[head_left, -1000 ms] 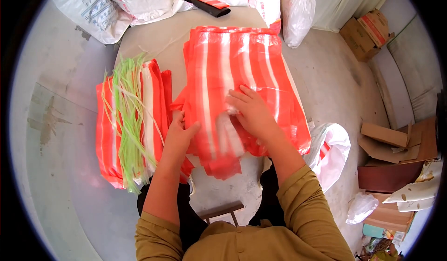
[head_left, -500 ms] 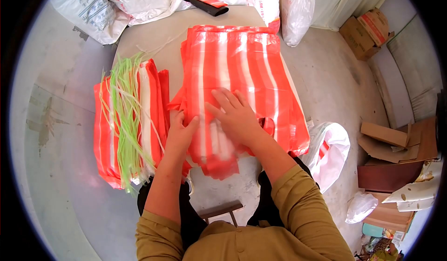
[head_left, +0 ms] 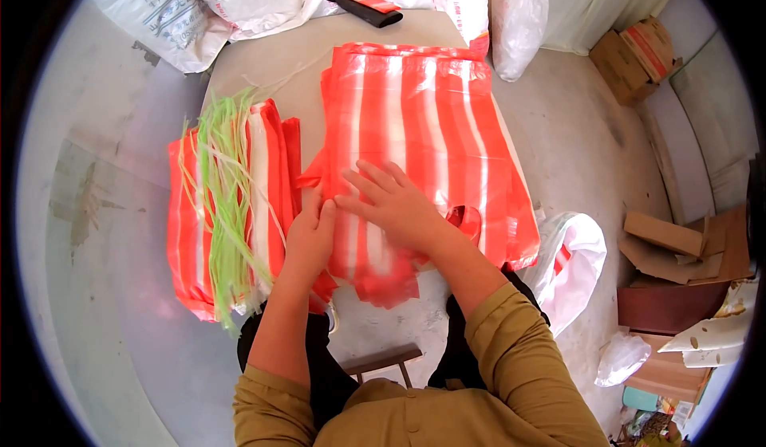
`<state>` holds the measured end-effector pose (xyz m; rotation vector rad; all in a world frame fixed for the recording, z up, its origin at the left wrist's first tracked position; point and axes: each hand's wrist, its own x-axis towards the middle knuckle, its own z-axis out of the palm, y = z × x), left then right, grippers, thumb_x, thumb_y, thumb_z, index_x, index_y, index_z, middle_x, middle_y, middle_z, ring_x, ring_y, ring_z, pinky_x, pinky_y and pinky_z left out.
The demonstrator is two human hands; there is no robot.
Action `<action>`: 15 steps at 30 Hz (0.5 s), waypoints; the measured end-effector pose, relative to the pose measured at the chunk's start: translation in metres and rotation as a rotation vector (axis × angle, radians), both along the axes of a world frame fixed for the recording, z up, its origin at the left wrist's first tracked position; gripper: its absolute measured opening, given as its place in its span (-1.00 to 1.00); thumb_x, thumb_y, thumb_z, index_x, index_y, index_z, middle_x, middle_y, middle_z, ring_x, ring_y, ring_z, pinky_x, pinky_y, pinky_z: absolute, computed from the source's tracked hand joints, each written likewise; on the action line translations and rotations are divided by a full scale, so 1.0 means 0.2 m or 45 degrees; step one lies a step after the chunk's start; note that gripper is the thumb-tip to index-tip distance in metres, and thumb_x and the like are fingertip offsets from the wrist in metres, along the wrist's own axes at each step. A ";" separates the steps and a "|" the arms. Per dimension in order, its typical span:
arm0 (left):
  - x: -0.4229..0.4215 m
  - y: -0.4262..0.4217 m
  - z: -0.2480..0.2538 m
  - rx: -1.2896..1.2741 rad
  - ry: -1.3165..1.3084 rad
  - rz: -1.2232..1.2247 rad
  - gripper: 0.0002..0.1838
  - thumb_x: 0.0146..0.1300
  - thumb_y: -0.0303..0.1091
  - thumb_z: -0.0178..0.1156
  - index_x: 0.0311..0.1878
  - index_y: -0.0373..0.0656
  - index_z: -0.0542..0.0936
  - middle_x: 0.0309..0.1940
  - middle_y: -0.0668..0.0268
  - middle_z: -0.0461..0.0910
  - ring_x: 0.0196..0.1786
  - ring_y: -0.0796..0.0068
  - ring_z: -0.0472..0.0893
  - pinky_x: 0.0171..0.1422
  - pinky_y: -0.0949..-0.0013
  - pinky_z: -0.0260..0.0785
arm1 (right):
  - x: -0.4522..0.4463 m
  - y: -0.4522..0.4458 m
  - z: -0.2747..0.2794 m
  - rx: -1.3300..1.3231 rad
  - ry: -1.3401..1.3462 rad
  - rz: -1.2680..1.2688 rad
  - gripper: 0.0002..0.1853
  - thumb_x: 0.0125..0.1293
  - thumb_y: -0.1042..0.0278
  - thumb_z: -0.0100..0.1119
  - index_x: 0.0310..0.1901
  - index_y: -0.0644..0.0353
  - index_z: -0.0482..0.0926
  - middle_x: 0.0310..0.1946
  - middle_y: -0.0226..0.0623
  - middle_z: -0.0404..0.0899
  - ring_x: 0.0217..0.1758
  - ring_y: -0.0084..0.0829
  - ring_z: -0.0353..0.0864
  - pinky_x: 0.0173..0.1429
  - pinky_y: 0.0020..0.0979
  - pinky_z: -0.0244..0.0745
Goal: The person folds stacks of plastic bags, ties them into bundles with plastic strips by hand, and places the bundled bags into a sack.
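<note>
A stack of red-and-white striped plastic bags (head_left: pixel 415 120) lies on the table in front of me. My right hand (head_left: pixel 396 210) rests flat on the top bag, its fingers spread toward the upper left. At the stack's left edge, my left hand (head_left: pixel 309 238) stands on its side with fingers stretched out and thumb slightly apart, close to my right fingertips. The bags' lower end (head_left: pixel 387 283) is crumpled and hangs past the table's near edge. To the left sits a folded pile of similar striped bags (head_left: pixel 187 232), with green plastic strips (head_left: pixel 227 192) draped over it.
A black roll with a striped part (head_left: pixel 363 4) lies at the table's (head_left: pixel 263 60) far end, before stuffed white sacks (head_left: pixel 247 0). On the right stands an open white sack (head_left: pixel 578 259) with something striped inside. Cardboard boxes (head_left: pixel 634 60) are on the floor farther right.
My right hand has slid left across the top bag toward my left hand. My left thumb has come nearer its fingers. The whole view has shifted slightly.
</note>
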<state>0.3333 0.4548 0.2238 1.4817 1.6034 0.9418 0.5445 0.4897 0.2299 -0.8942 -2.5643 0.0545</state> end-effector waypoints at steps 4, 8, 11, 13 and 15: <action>0.01 -0.07 0.20 0.223 0.270 -0.230 -0.43 0.62 -0.10 -0.03 0.53 -0.24 0.35 0.09 -0.02 0.66 0.05 0.13 0.68 0.14 0.13 0.48 | -0.03 0.03 -0.04 0.039 0.123 -0.012 -0.25 0.08 0.63 0.29 0.38 -0.07 0.51 0.52 -0.22 0.35 0.59 -0.05 0.29 0.61 0.08 0.20; 0.02 -0.05 0.14 0.452 -0.541 -0.123 -0.41 0.68 -0.03 -0.14 0.49 -0.31 0.37 0.00 0.18 0.68 -0.07 0.30 0.65 0.13 0.21 0.46 | -0.01 0.08 -0.04 -0.565 0.823 -0.117 -0.44 0.32 0.53 0.20 0.38 0.10 0.49 0.45 -0.14 0.43 0.53 -0.12 0.39 0.55 -0.06 0.33; -0.04 0.00 0.11 0.287 -0.667 0.011 -0.37 0.69 0.04 -0.17 0.48 -0.35 0.38 0.04 0.23 0.66 -0.05 0.43 0.61 0.12 0.28 0.45 | 0.08 0.13 -0.14 -1.068 1.820 -0.417 -0.62 0.54 0.36 0.09 0.29 0.34 0.54 0.32 -0.05 0.50 0.43 -0.15 0.47 0.43 -0.16 0.48; -0.01 0.02 0.10 0.150 -0.731 0.077 -0.38 0.68 0.03 -0.12 0.47 -0.34 0.38 0.09 0.19 0.64 0.00 0.42 0.61 0.19 0.27 0.44 | 0.29 0.25 -0.32 -0.865 1.873 0.283 -0.66 0.50 0.29 0.24 0.19 0.28 0.55 0.12 -0.17 0.61 0.11 -0.27 0.61 0.19 -0.21 0.59; 0.03 0.04 0.08 0.085 -0.705 0.107 -0.39 0.66 0.00 -0.06 0.48 -0.34 0.38 0.16 0.15 0.61 0.07 0.40 0.61 0.26 0.27 0.43 | 0.39 0.30 -0.29 -0.858 2.053 0.313 -0.65 0.49 0.23 0.30 0.17 0.23 0.54 0.09 -0.25 0.64 0.05 -0.34 0.67 0.18 -0.22 0.62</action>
